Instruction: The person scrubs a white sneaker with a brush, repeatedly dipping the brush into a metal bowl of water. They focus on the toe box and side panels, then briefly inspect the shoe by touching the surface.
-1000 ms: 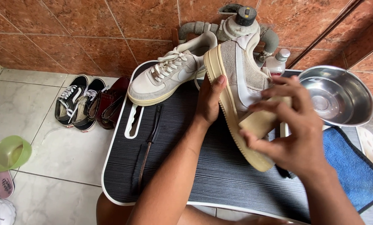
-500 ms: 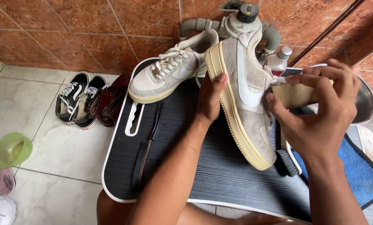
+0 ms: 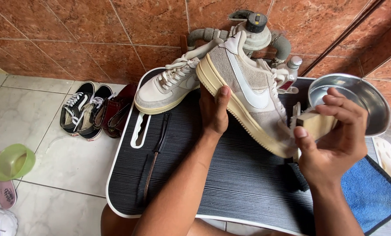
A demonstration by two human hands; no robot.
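The left hand (image 3: 215, 111) clasps a beige suede sneaker (image 3: 248, 89) from beneath, thumb pressed on the cream sole edge, fingers hidden behind the sole. The shoe is held tilted on its side above the black ribbed table (image 3: 230, 175); its long axis runs diagonally, heel up and away from that grip, toe down and out toward the right hand (image 3: 335, 140). The right hand is closed around a wooden brush (image 3: 313, 122), fingers curled over the block, bristles touching the shoe's toe end. Just beyond this hand sits a steel bowl (image 3: 370, 105); below it lies a blue cloth (image 3: 366, 196). Past the left hand's thumb, a 2nd matching sneaker (image 3: 169, 87) rests on the table's far edge.
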